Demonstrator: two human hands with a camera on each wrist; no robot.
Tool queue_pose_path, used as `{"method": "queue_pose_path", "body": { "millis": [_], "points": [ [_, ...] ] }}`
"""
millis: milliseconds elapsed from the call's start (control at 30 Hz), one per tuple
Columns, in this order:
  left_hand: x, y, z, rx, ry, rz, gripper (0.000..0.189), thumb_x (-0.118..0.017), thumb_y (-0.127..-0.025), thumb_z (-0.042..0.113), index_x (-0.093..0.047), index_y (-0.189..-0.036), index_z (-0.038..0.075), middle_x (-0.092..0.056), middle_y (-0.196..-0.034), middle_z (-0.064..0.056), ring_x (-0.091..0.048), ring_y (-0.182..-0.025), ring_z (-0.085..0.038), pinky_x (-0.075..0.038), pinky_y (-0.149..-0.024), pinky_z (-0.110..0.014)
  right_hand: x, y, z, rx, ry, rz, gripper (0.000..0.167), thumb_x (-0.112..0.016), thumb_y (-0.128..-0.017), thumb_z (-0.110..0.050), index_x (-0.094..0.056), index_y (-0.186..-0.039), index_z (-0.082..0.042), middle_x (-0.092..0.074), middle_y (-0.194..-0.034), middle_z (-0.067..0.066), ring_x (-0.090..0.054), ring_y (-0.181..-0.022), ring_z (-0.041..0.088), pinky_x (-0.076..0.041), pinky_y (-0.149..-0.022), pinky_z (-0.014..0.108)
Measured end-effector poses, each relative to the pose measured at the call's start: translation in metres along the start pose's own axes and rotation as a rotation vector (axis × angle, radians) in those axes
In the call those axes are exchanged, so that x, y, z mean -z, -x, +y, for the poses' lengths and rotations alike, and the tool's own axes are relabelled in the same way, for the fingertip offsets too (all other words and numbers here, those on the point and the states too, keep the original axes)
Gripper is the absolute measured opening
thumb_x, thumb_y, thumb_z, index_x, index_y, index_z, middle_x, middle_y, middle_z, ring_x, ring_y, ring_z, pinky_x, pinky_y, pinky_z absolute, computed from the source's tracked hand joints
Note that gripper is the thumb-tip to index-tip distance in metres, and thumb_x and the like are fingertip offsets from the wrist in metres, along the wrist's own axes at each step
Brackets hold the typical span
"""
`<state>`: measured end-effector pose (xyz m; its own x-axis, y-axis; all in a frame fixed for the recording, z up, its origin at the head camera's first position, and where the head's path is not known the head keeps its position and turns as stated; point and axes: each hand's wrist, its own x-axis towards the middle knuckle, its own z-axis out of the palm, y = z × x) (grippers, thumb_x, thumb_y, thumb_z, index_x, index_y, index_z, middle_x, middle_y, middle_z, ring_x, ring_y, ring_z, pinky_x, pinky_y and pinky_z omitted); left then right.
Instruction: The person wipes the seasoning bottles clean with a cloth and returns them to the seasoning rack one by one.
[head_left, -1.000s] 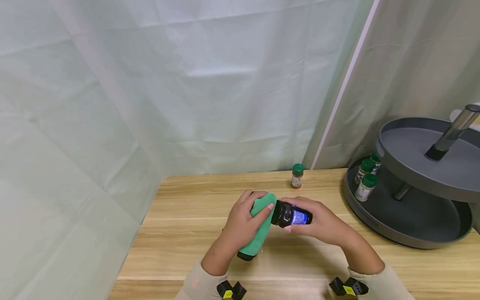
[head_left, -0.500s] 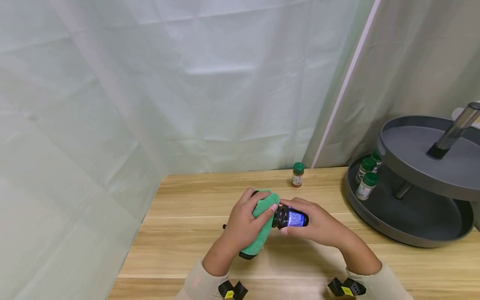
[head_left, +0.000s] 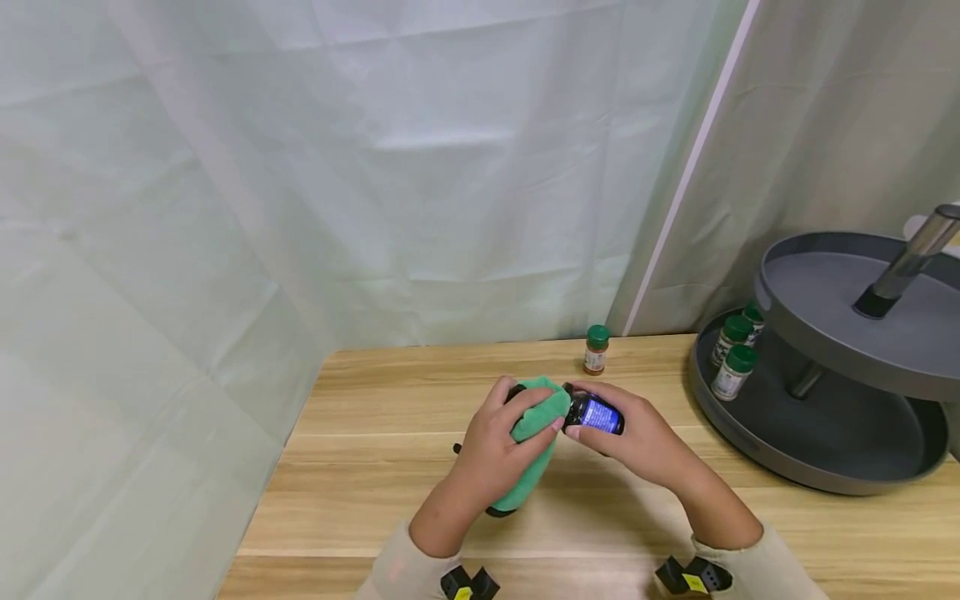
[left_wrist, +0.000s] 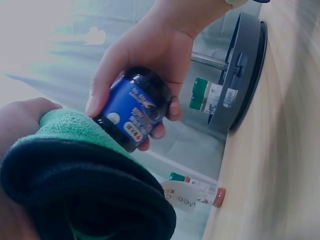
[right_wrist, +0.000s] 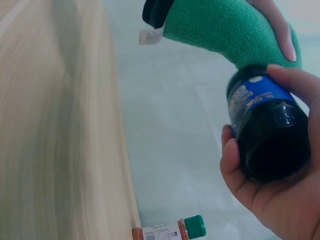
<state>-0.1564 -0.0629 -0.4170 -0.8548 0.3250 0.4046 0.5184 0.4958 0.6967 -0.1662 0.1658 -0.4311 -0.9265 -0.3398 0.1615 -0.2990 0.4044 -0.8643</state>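
Note:
My left hand [head_left: 491, 446] grips a folded green cloth [head_left: 531, 479] with black edging and presses it against the lid end of a dark jar. The jar [left_wrist: 134, 107], dark with a blue label, lies tilted in my right hand [head_left: 645, 437], its thumb and fingers curled round the body. Cloth covers the jar's lid end in the head view; in the right wrist view the jar's dark base [right_wrist: 277, 150] faces the camera. Both hands are above the wooden table [head_left: 360, 492].
A green-capped spice jar [head_left: 596, 350] stands near the table's back edge. On the right is a grey two-tier round tray [head_left: 806, 479], with several green-capped jars [head_left: 729, 373] on its lower tier. Pale curtains [head_left: 450, 208] hang behind the table.
Both hands have shifted slightly up, the left one also to the right with the cloth. The cloth has slid round the jar's lid end, and the jar's tilt has changed a little.

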Motion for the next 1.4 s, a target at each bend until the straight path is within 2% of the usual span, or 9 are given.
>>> {"method": "queue_pose_path", "body": {
  "millis": [167, 300, 433, 567, 700, 967, 1067, 1200, 1400],
  "points": [
    [0.000, 0.001, 0.001, 0.024, 0.055, 0.015, 0.033, -0.067, -0.097, 0.038, -0.065, -0.129, 0.031, -0.053, -0.119, 0.003, -0.057, -0.099, -0.010, -0.053, -0.082, -0.031, 0.000, 0.001, -0.005, -0.049, -0.068, 0.044, 0.056, -0.074, -0.093, -0.031, -0.051, -0.144, -0.023, -0.059, -0.135, 0.016, -0.064, -0.098, 0.024, -0.059, -0.070, 0.031],
    [0.000, 0.001, 0.001, 0.078, 0.114, 0.006, 0.033, -0.064, -0.099, 0.041, -0.062, -0.131, 0.033, -0.052, -0.119, 0.005, -0.057, -0.099, -0.011, -0.053, -0.082, -0.031, 0.001, 0.002, -0.008, -0.039, -0.134, 0.087, 0.056, -0.074, -0.093, -0.025, -0.048, -0.142, -0.019, -0.057, -0.135, 0.015, -0.063, -0.103, 0.026, -0.059, -0.074, 0.031],
    [0.001, -0.001, -0.001, 0.115, 0.227, -0.003, 0.031, -0.063, -0.100, 0.038, -0.061, -0.130, 0.032, -0.054, -0.115, 0.005, -0.057, -0.097, -0.014, -0.055, -0.079, -0.029, 0.001, 0.004, -0.008, -0.006, -0.192, 0.105, 0.053, -0.073, -0.093, -0.016, -0.044, -0.138, -0.010, -0.058, -0.134, 0.018, -0.064, -0.103, 0.022, -0.060, -0.076, 0.031],
    [0.002, -0.002, -0.003, 0.142, 0.352, -0.004, 0.029, -0.062, -0.101, 0.032, -0.061, -0.130, 0.029, -0.057, -0.112, 0.003, -0.059, -0.095, -0.018, -0.056, -0.077, -0.030, 0.001, 0.005, -0.009, 0.009, -0.211, 0.112, 0.051, -0.072, -0.093, -0.012, -0.044, -0.136, -0.010, -0.058, -0.131, 0.020, -0.064, -0.102, 0.019, -0.060, -0.076, 0.032],
    [0.003, -0.002, -0.002, 0.175, 0.434, -0.019, 0.027, -0.060, -0.103, 0.032, -0.059, -0.129, 0.027, -0.058, -0.113, 0.001, -0.061, -0.094, -0.020, -0.057, -0.077, -0.030, 0.000, 0.005, -0.010, 0.037, -0.232, 0.113, 0.050, -0.070, -0.092, -0.008, -0.043, -0.134, -0.008, -0.059, -0.128, 0.018, -0.063, -0.101, 0.018, -0.060, -0.075, 0.032],
    [0.003, -0.003, -0.005, 0.230, 0.642, -0.081, 0.026, -0.051, -0.107, 0.034, -0.055, -0.130, 0.022, -0.062, -0.105, -0.010, -0.066, -0.082, -0.017, -0.060, -0.072, -0.034, 0.000, 0.007, -0.008, 0.178, -0.322, 0.044, 0.042, -0.062, -0.092, 0.002, -0.043, -0.129, -0.003, -0.064, -0.117, -0.012, -0.065, -0.097, 0.014, -0.061, -0.070, 0.036],
    [0.003, -0.004, -0.005, 0.235, 0.675, -0.091, 0.029, -0.050, -0.107, 0.034, -0.055, -0.130, 0.018, -0.062, -0.105, -0.010, -0.066, -0.083, -0.015, -0.060, -0.073, -0.034, 0.001, 0.007, -0.008, 0.222, -0.324, 0.018, 0.039, -0.061, -0.092, 0.002, -0.044, -0.127, -0.003, -0.064, -0.115, -0.012, -0.065, -0.096, 0.014, -0.061, -0.069, 0.036],
    [0.006, -0.004, -0.004, 0.252, 0.695, -0.109, 0.030, -0.049, -0.107, 0.034, -0.054, -0.131, 0.016, -0.062, -0.105, -0.008, -0.066, -0.083, -0.014, -0.060, -0.073, -0.033, 0.001, 0.007, -0.006, 0.239, -0.323, -0.033, 0.036, -0.060, -0.092, 0.000, -0.046, -0.125, -0.005, -0.064, -0.113, -0.008, -0.065, -0.096, 0.015, -0.061, -0.069, 0.037],
    [0.011, -0.004, -0.003, 0.268, 0.645, -0.135, 0.032, -0.054, -0.105, 0.032, -0.057, -0.132, 0.015, -0.064, -0.113, -0.010, -0.066, -0.088, -0.012, -0.059, -0.077, -0.030, 0.002, 0.006, -0.004, 0.274, -0.356, -0.150, 0.036, -0.060, -0.091, 0.000, -0.050, -0.124, -0.008, -0.064, -0.112, 0.000, -0.065, -0.095, 0.017, -0.061, -0.069, 0.038]
  ]
}}
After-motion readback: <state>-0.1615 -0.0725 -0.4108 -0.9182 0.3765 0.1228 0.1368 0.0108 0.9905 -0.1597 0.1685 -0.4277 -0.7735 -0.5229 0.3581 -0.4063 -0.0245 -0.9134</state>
